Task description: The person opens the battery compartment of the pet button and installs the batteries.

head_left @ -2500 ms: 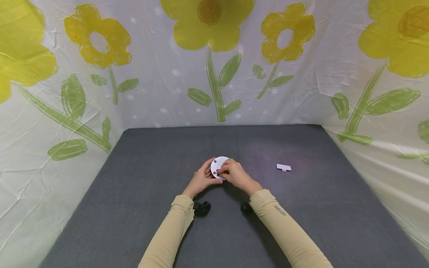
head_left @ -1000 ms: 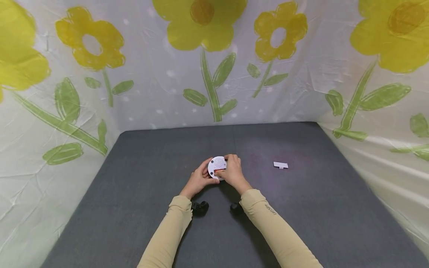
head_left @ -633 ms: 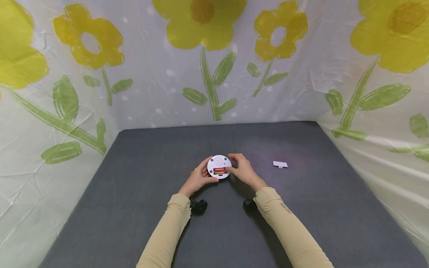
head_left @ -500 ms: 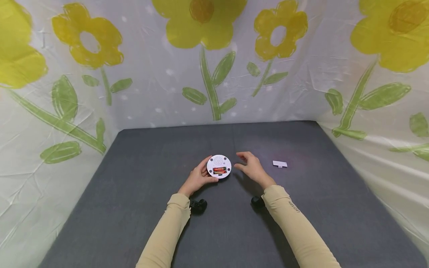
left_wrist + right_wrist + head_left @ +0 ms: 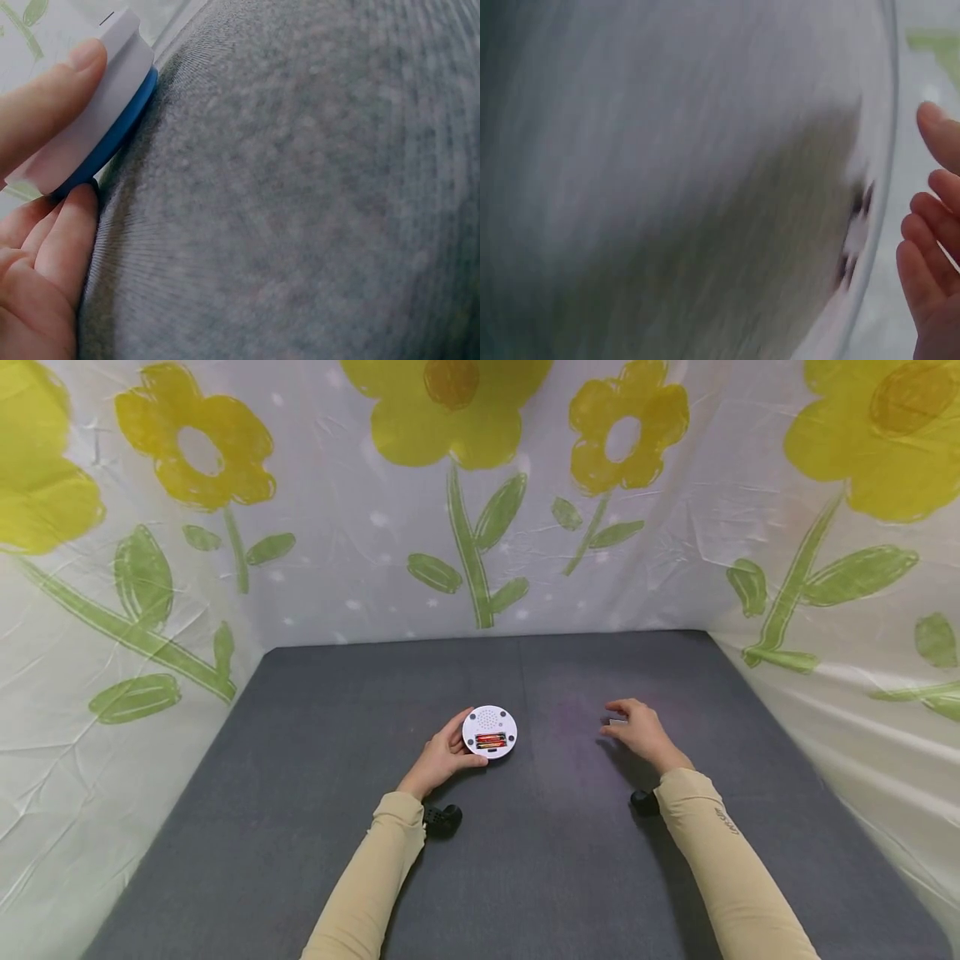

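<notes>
Grey felt-like cloth covered the counter (image 5: 315, 827), ribbed weave plain in the left wrist view. Nearest: two beige sleeves, a small black wrist-camera mount under each. Left hand (image 5: 441, 757) gripped the round white device (image 5: 490, 732) at its left edge, thumb on top, fingers curled beneath; the device sat mid-counter, underside up, speaker holes at the far side, battery bay uncovered with red batteries (image 5: 491, 742) showing. Left wrist view showed the device (image 5: 86, 112) edge-on, white shell with a blue rim below, tilted off the cloth. Right hand (image 5: 638, 732) hovered well apart to the right, fingers spread and relaxed, holding nothing, fingertips over a small white cover piece (image 5: 618, 722), mostly hidden; contact unclear. Right wrist view blurred, only fingers (image 5: 937, 247) visible. Behind and on both sides: creased white sheet (image 5: 360, 568) printed with yellow flowers, green stems.
</notes>
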Demonstrator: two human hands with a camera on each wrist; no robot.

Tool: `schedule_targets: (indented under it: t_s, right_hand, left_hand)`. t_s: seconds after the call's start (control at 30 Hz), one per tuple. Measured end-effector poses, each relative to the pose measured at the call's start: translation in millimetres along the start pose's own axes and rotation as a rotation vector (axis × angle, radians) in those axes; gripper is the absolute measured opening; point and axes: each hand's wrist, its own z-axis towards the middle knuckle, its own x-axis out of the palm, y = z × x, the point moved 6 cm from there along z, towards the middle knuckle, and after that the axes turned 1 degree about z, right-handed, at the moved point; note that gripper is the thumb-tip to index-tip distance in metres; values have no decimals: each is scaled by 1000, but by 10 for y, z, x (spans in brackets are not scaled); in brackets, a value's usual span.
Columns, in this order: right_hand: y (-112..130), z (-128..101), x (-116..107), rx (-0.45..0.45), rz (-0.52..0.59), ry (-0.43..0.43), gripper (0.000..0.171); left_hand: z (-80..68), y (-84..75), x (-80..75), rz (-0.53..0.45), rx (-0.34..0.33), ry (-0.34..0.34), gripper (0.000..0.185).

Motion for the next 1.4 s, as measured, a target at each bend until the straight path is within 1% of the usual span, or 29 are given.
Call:
schedule_targets:
  t_s: [0.17,0.27,0.43,0.5,0.63,0.9,1.0,1.17,1.27,1.4]
  right_hand:
    - [-170,-31,-108,-15,-103,-7,51]
    - [-231,-47,-146,-14,-129,-12,50]
    - [-277,-48,-173,-27,-155,-15,45]
    - [-287,-38,-174,-23,-161,-11,42]
    - [-296,-13,-167,7,-157,-1,39]
    - [-288,0,-161,53,-134,20,27]
    - [-283,-9,-152,43,-117,17,27]
    - [-186,-1,-66,-18,-85,1,30]
    - [-44,19,-1,-68,-69,-11,31]
    - [226,46,84,-127,-46,-18,31]
  left_hand:
    - [6,-2,0,-8,-24,14,98]
    - [-2,-29,1,-27,-35,33,98]
    - [-60,-167,22,-25,-46,58,97]
    - [-81,-216,32,-23,-40,59,96]
    - [-95,-245,37,-25,-33,52,95]
    - [-103,-249,47,-15,-38,49,94]
    - [-116,-256,55,-13,-37,50,94]
    - [-110,-244,49,1,-25,43,94]
    - [-70,-153,30,-18,-18,30,95]
    - [-23,-28,6,-11,-15,13,96]
